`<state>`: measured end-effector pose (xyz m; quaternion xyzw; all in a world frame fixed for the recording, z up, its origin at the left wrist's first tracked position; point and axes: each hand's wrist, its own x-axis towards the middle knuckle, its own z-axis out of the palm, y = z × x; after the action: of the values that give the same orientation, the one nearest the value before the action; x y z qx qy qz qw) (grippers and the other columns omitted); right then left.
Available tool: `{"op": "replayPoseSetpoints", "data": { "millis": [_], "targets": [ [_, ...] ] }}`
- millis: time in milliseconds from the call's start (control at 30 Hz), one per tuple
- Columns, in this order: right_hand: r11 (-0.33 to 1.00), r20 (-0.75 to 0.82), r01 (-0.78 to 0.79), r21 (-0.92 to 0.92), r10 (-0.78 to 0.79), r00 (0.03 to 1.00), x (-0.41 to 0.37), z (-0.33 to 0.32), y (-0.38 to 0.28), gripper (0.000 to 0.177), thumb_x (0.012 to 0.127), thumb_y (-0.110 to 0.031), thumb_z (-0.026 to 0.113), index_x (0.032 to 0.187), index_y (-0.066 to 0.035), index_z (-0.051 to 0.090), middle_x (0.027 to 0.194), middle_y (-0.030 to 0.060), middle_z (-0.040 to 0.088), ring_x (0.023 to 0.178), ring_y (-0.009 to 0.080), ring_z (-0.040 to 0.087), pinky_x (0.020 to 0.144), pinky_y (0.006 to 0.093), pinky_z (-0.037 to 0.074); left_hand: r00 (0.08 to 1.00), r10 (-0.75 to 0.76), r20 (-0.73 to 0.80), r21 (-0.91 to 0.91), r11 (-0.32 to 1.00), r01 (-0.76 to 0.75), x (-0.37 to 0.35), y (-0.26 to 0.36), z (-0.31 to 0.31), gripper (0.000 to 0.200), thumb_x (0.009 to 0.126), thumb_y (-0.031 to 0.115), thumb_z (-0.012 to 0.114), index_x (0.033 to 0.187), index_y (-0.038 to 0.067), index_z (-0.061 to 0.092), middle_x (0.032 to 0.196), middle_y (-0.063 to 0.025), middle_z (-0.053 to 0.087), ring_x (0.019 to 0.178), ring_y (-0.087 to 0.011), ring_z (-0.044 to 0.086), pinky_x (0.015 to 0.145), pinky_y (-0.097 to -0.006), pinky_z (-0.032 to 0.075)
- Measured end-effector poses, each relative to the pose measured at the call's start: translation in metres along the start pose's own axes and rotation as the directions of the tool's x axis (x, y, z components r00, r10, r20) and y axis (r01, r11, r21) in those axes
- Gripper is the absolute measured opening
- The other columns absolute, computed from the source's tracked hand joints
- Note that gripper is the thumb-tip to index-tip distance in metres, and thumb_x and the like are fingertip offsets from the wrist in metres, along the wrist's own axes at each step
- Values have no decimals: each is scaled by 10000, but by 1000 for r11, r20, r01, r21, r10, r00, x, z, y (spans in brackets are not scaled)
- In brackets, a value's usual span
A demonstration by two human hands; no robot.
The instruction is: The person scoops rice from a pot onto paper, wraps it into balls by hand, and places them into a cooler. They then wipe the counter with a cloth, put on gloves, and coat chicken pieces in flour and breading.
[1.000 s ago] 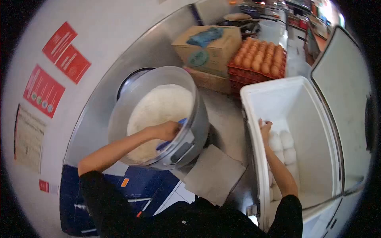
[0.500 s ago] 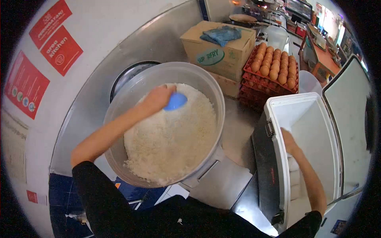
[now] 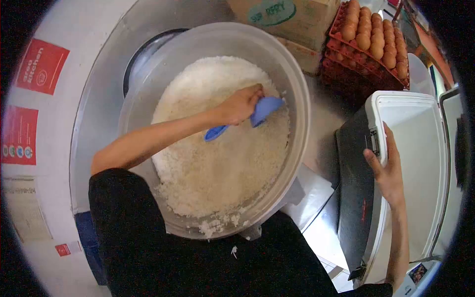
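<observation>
My left hand is closed around a blue scoop, above white rice in a large round pot. The scoop's blue handle end shows below my hand, its bowl near the pot's right side. Loose grains lie along the pot's near rim. My right hand rests on the near left rim of an open cooler, thumb apart from the fingers, with nothing in it.
Stacked red egg trays filled with brown eggs stand at the top right beside a cardboard box. The cooler's raised lid is at the far right. Red signs hang on the left wall.
My left hand has moved right across the rice with the scoop. My right hand has come up from inside the cooler to its rim. The view has shifted closer to the pot.
</observation>
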<state>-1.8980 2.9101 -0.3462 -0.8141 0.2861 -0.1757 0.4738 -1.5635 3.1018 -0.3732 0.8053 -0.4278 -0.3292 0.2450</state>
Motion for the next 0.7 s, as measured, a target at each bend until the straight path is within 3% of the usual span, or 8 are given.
{"op": "replayPoseSetpoints", "data": {
  "millis": [233, 333, 367, 433, 500, 567, 633, 700],
  "targets": [
    [997, 42, -51, -62, 53, 998, 0, -4, 0, 660, 864, -250, 684, 1407, -23, 382, 1303, 128, 523, 1200, 201, 470, 1059, 342, 319, 913, -98, 396, -204, 960, 192, -70, 1, 26, 297, 1030, 342, 272, 978, 131, 473, 647, -16, 468, 445, -111, 452, 351, -268, 379],
    [993, 14, -64, -101, 66, 998, -1, -4, 3, 745, 855, -470, 651, 1410, -41, 402, 1278, 126, 536, 1185, 208, 486, 1032, 360, 351, 806, -76, 588, -319, 894, 316, -101, -27, 26, 316, 1033, 359, 267, 971, 136, 481, 614, -12, 454, 426, -109, 440, 353, -264, 372],
    [992, 7, -69, -107, 70, 997, 0, -5, 5, 745, 855, -470, 651, 1410, -41, 402, 1278, 126, 536, 1185, 208, 486, 1032, 360, 351, 803, -68, 592, -320, 895, 311, -103, -26, 21, 316, 1033, 359, 267, 971, 136, 481, 614, -12, 454, 426, -109, 440, 353, -264, 372],
    [997, -7, -69, -22, 69, 998, -3, -4, 10, 661, 859, -319, 687, 1395, -42, 417, 1270, 125, 548, 1148, 195, 510, 1013, 338, 370, 920, -78, 385, -280, 940, 196, -103, -19, 10, 311, 1035, 361, 279, 960, 139, 485, 592, -9, 440, 405, -106, 418, 352, -264, 372],
    [997, -15, -76, -24, 76, 997, -3, -3, 8, 669, 853, -330, 695, 1392, -42, 422, 1257, 128, 557, 1141, 199, 515, 1007, 340, 375, 949, -67, 307, -217, 966, 138, -93, -24, 20, 306, 1036, 355, 286, 965, 131, 482, 597, -7, 449, 395, -103, 413, 347, -265, 367],
    [997, -36, -75, -22, 74, 997, -3, -5, 4, 678, 847, -341, 702, 1389, -42, 426, 1244, 131, 565, 1134, 203, 521, 1001, 341, 380, 895, -70, 441, -235, 953, 191, -96, -16, 35, 299, 1035, 339, 286, 973, 115, 474, 591, -9, 444, 394, -106, 427, 339, -273, 371],
    [996, -25, -73, -49, 72, 997, -2, -6, 3, 690, 837, -368, 712, 1383, -47, 436, 1215, 136, 581, 1125, 202, 526, 992, 335, 384, 910, -144, 389, -230, 941, 247, -121, -6, 32, 300, 1033, 343, 282, 977, 117, 470, 583, -6, 433, 396, -96, 437, 323, -266, 368],
    [999, -35, -32, -35, 31, 999, -2, -6, 8, 690, 838, -382, 709, 1381, -55, 439, 1203, 135, 587, 1109, 205, 535, 980, 335, 394, 828, -140, 542, -261, 909, 325, -144, -3, 12, 298, 1029, 362, 294, 987, 128, 474, 581, 2, 428, 383, -83, 422, 309, -248, 356]
  ]
}}
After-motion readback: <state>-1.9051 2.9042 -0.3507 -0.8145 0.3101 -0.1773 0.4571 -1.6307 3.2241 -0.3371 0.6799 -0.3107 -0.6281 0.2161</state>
